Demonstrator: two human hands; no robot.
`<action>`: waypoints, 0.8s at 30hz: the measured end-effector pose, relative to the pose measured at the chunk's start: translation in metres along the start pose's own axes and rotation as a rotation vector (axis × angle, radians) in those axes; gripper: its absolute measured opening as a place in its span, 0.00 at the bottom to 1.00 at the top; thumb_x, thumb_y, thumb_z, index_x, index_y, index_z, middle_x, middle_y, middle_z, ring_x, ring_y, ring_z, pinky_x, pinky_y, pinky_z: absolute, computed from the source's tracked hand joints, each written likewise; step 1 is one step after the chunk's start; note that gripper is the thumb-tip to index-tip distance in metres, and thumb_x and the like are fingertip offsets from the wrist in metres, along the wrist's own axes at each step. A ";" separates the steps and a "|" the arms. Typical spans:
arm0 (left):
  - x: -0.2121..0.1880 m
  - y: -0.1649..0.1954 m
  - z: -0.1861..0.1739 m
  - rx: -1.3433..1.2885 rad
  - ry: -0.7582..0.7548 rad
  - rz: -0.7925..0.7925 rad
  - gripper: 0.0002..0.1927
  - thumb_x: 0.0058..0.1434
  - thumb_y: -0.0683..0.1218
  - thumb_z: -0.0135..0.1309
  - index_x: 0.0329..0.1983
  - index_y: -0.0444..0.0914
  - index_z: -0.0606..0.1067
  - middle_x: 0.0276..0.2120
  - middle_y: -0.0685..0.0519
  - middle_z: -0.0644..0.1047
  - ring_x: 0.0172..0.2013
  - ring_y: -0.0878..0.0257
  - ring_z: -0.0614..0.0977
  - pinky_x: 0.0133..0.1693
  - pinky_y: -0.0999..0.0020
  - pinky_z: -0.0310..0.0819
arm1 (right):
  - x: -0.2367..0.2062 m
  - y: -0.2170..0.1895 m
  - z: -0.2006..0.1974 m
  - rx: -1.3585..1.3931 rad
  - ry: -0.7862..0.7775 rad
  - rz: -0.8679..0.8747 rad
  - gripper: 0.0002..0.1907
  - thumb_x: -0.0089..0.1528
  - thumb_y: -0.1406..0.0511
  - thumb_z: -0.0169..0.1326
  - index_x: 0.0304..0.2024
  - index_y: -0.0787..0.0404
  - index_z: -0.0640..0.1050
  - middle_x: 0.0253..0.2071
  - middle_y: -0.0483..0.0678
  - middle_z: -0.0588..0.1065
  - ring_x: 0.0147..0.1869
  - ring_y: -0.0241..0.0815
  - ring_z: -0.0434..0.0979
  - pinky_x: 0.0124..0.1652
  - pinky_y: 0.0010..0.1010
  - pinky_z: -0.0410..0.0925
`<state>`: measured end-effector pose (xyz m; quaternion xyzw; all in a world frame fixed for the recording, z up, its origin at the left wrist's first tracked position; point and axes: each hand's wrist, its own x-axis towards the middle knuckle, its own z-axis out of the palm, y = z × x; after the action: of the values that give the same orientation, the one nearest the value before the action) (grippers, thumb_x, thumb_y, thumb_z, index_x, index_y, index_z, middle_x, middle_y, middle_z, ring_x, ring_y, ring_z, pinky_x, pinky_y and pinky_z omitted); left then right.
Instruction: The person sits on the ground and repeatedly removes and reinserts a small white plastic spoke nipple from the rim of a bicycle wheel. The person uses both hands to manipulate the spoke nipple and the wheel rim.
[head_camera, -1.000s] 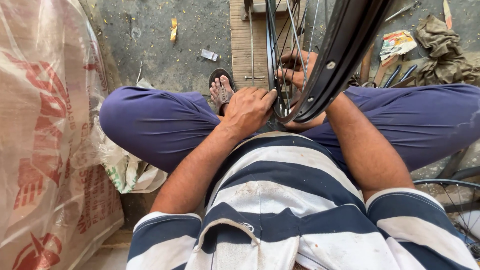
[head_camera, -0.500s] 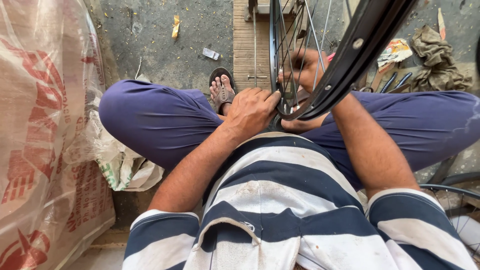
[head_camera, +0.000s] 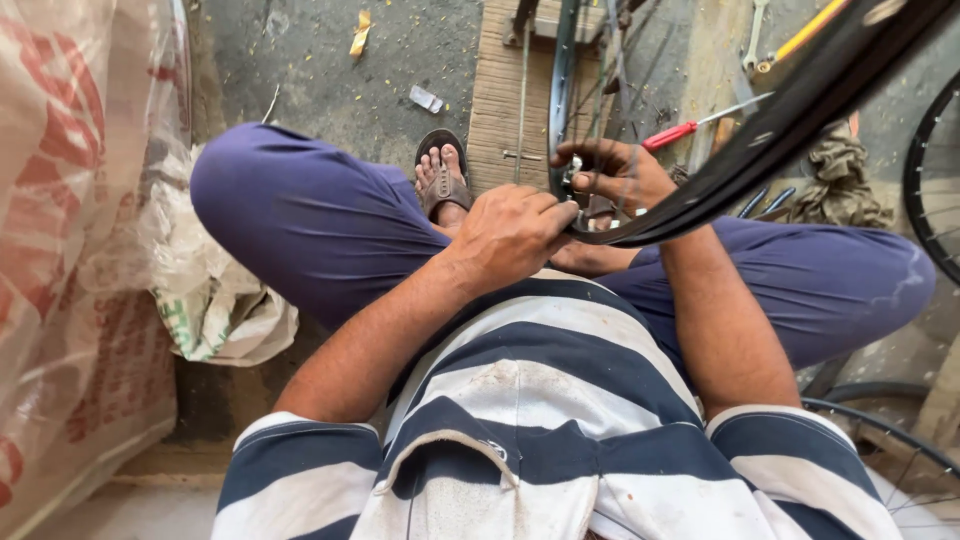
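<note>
Concrete floor (head_camera: 330, 90), wooden board (head_camera: 500, 100), both hands' fingers clamped on bicycle wheel (head_camera: 700, 190), red screwdriver (head_camera: 668, 135) behind

Bicycle wheel (head_camera: 700, 190) cut off by top edge; hub out of frame. Right hand (head_camera: 610, 175) fingertips hidden behind rim. Left hand (head_camera: 510, 235) palm unseen. Second wheel (head_camera: 925, 180) cropped at right edge. Red-handled screwdriver (head_camera: 670, 133) tip hidden behind tyre.

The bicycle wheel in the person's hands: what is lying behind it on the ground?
Behind the bicycle wheel lie a wooden board, a red-handled screwdriver, a wrench and a crumpled rag. The tyre and spokes cover parts of them, so whatever else is there cannot be seen.
</note>
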<state>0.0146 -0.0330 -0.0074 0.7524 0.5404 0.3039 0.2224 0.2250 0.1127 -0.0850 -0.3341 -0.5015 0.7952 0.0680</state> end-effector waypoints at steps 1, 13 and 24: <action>-0.001 0.001 -0.001 -0.004 0.005 -0.001 0.11 0.60 0.47 0.58 0.43 0.37 0.76 0.33 0.50 0.78 0.37 0.52 0.81 0.41 0.56 0.73 | 0.001 0.000 0.003 0.029 0.011 0.019 0.18 0.62 0.70 0.61 0.55 0.62 0.78 0.49 0.42 0.80 0.50 0.31 0.79 0.49 0.25 0.73; -0.004 -0.007 0.009 0.038 0.028 0.006 0.03 0.59 0.43 0.54 0.34 0.39 0.73 0.30 0.50 0.78 0.35 0.53 0.81 0.39 0.57 0.73 | 0.005 -0.029 0.054 -1.017 0.461 -0.107 0.18 0.61 0.55 0.68 0.31 0.64 0.82 0.23 0.53 0.75 0.27 0.43 0.73 0.27 0.35 0.65; 0.010 0.011 -0.025 -0.062 0.025 0.075 0.07 0.58 0.47 0.57 0.33 0.39 0.74 0.29 0.49 0.78 0.35 0.51 0.82 0.40 0.55 0.73 | 0.001 -0.024 0.054 -0.793 0.481 -0.092 0.26 0.59 0.51 0.69 0.31 0.69 0.80 0.28 0.58 0.76 0.31 0.47 0.75 0.34 0.36 0.68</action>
<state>0.0070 -0.0269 0.0199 0.7611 0.5048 0.3381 0.2272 0.1861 0.0846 -0.0504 -0.4865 -0.7511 0.4383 0.0844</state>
